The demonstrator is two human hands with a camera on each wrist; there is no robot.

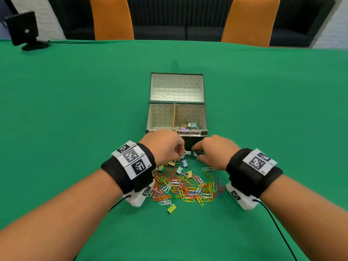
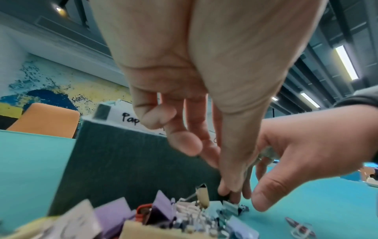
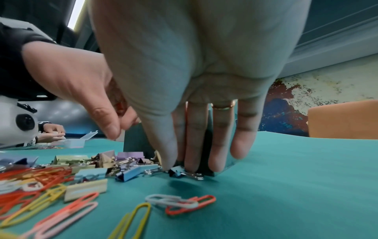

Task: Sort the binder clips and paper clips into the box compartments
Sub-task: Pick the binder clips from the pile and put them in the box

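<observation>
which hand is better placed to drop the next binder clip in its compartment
Probably the right hand: its fingertips already pinch a blue binder clip on the table, directly in front of the right-side compartment labelled Binder Clips. The left hand sits before the other compartment.

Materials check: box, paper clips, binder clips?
Box: looks like cardboard, dark textured outside, pale printed lining. Paper clips: likely wire with glossy coloured coating; bent-loop shape. Binder clips: probably painted sheet metal, matte pastel bodies, shiny bare-metal handles.
</observation>
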